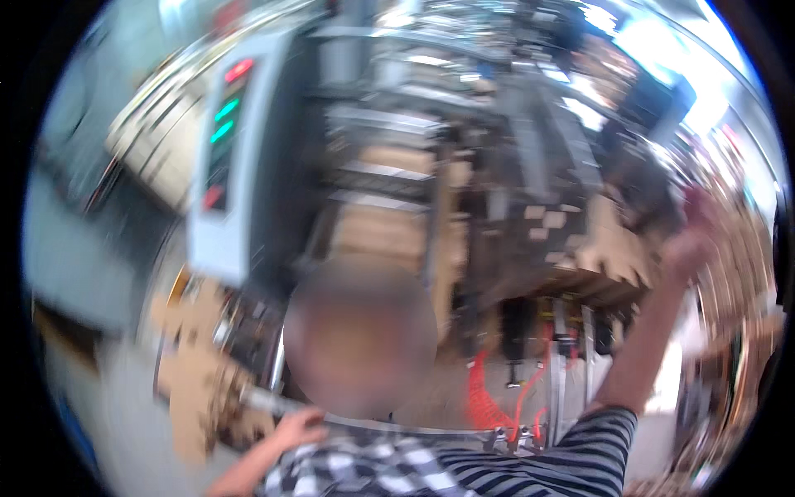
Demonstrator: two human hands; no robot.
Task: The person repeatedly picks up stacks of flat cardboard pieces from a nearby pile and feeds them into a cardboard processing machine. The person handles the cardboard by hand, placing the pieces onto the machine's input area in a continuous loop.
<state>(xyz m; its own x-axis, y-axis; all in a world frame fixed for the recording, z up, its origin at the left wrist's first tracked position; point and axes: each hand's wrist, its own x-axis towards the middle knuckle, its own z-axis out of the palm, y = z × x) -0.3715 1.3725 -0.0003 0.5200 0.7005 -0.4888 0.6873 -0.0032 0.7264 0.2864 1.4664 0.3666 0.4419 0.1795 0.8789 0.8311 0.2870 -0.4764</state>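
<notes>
My left hand [300,429] is low in the view, by the metal rail [269,401] at the machine's near edge. Its fingers stretch to the right, slightly apart, and I see nothing held in them. Far out to the right reaches my right hand [696,225], at the end of an extended arm. Motion blur smears its fingers, so a grip cannot be made out. Beside it lie brown cardboard blanks [614,248] with notched edges, and stacked cardboard [737,265] stands just beyond. Flat brown cardboard [385,232] sits in the machine's central channel.
A grey control housing [273,157] with red and green lights rises at the left. Red coiled air hoses [487,398] and metal bars [560,389] are at the near right. More cut cardboard [189,348] lies at the lower left. A round blurred patch covers the middle.
</notes>
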